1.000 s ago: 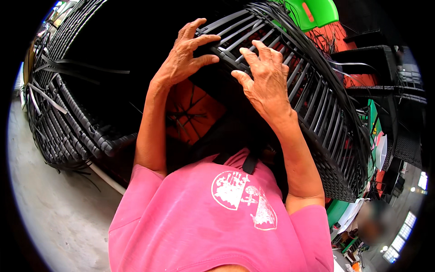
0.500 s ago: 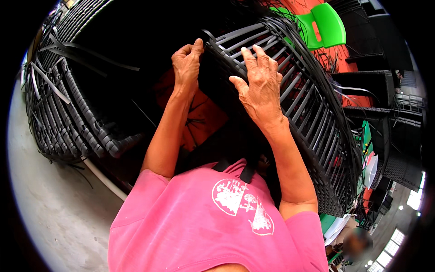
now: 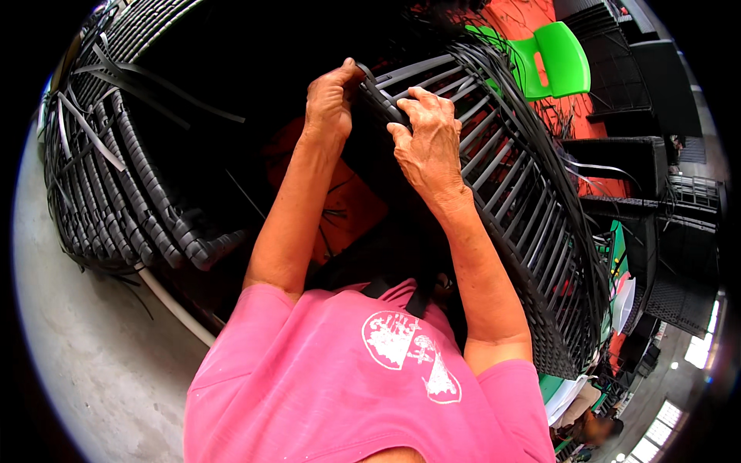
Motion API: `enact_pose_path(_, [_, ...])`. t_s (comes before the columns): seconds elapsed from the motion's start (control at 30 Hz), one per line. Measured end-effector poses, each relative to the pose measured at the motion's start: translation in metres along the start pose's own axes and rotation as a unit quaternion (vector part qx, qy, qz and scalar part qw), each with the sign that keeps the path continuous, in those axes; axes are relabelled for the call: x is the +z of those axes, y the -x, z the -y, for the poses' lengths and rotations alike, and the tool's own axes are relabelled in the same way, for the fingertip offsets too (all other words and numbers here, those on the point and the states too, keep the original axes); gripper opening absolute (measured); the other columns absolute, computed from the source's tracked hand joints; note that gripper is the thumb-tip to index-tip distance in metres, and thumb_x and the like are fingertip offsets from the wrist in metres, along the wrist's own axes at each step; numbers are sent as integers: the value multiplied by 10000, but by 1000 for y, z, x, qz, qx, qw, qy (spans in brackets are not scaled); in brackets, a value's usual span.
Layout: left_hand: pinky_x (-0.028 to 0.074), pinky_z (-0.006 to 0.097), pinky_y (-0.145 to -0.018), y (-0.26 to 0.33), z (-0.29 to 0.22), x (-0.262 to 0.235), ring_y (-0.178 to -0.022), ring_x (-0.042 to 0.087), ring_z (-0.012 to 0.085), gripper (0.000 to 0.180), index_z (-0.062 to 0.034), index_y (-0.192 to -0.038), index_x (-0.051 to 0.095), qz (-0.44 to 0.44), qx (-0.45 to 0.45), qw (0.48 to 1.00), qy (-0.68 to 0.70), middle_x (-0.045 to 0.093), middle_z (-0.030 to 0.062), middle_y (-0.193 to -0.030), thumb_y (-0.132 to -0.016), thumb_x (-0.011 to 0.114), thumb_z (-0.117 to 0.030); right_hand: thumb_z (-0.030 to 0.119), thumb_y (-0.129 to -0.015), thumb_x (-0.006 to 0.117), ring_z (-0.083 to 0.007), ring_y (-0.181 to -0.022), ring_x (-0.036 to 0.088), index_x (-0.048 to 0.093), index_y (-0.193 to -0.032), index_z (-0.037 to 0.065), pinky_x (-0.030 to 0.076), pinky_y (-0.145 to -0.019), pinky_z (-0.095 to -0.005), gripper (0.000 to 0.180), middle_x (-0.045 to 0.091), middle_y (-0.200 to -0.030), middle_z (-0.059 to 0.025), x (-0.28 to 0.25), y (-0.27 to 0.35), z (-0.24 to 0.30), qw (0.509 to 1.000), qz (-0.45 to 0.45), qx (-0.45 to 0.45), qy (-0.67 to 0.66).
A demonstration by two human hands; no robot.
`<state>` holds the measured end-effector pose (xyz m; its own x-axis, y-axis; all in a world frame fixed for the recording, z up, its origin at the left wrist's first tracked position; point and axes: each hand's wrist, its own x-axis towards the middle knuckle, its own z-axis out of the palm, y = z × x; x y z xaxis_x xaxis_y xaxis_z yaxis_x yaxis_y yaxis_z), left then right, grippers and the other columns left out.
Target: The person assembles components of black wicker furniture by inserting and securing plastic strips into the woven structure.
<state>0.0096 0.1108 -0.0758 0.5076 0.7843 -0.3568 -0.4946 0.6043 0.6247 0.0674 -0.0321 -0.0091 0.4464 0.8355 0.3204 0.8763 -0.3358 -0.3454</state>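
Note:
A black wicker frame (image 3: pixel 532 212) with rows of strips and a woven edge runs from the upper middle down to the right. At its top corner, my left hand (image 3: pixel 332 96) is closed, its thumb and fingers pinching a curved black strip (image 3: pixel 366 72) at the woven edge. My right hand (image 3: pixel 428 143) lies just to the right, its fingers bent over the strips and its thumb against the same edge. The palm side of both hands and the underside of the frame are hidden.
At the left stands a stack of black wrapped wicker pieces (image 3: pixel 127 177) with loose strips (image 3: pixel 96 139) sticking out. A green plastic chair (image 3: pixel 559 62) is at the upper right, past a bundle of loose black strands (image 3: pixel 532 100). More black wicker furniture (image 3: pixel 617 166) stands at the right.
My right hand has come down and left, its spread fingers now bent onto the frame's edge. My left hand has shifted slightly right and up, to the strip at the corner.

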Motion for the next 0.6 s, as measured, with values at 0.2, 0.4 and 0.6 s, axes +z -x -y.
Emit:
enact_pose_path(0.2, [460, 223, -613, 23, -3, -7, -632, 558, 82, 156, -3, -784, 679, -1, 110, 986, -127, 634, 6, -717, -894, 658, -113, 127, -755, 721, -306, -1143, 512, 639, -1127, 63, 389, -935, -465, 387, 605, -1192, -103, 1, -14, 4, 999, -1, -21, -34])
enact_pose_path(0.4, [452, 231, -570, 30, -18, 6, -643, 553, 54, 183, 2, -797, 714, 38, 223, 876, -426, 656, 8, -685, -830, 733, -177, 112, -756, 629, -318, -1083, 504, 600, -1082, 94, 385, -893, -495, 327, 596, -1137, -70, 30, -15, -5, 993, -57, -47, -90])
enact_pose_path(0.6, [472, 255, -442, 20, -20, 14, -541, 582, 113, 340, 14, -785, 689, 30, 89, 856, -508, 639, 61, -652, -763, 788, -311, 81, -759, 563, -297, -1138, 514, 604, -1024, 133, 341, -948, -502, 273, 604, -1134, -30, 46, -23, -21, 980, 25, 125, -153])
